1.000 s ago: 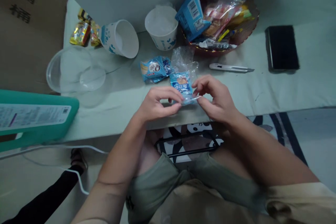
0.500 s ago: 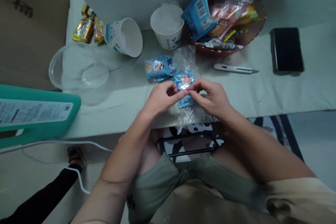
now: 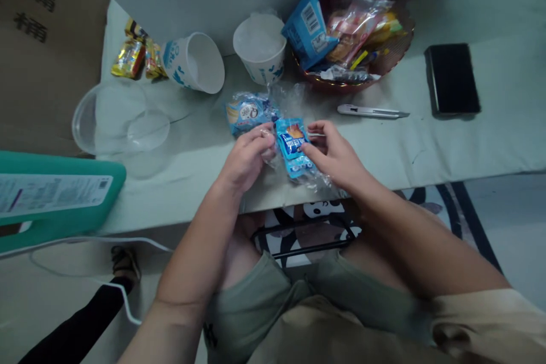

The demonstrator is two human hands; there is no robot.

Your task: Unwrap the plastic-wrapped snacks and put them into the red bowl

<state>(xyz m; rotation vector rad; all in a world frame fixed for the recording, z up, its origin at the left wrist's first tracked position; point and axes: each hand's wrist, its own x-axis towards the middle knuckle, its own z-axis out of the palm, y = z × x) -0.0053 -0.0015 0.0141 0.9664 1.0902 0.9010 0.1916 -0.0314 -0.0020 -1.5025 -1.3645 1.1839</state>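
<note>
A small blue snack packet [image 3: 292, 137] with an orange picture lies at the table's near edge, on crinkled clear plastic film [image 3: 318, 179]. My left hand [image 3: 249, 151] is at the packet's left, its fingers closed on the clear film. From the right, my right hand [image 3: 336, 153] pinches the packet's side, with the thumb on its face and the other fingers curled beside it. Just behind my left hand is another blue snack packet [image 3: 249, 114], partly covered by film. A second blue layer shows under the lower end of the held packet.
A retractable utility knife [image 3: 373, 111] lies right, blade out, near a black box [image 3: 454, 79]. Behind stand a bowl of snacks [image 3: 405, 48], an upright paper cup [image 3: 260, 48] and a tipped paper cup [image 3: 198, 62]. Left are a clear plastic lid [image 3: 79, 125] and green container [image 3: 115, 176].
My hands have moved apart, the left one drawing clear film leftward. The blue packet's printed face now shows more fully between them. The view has shifted slightly.
</note>
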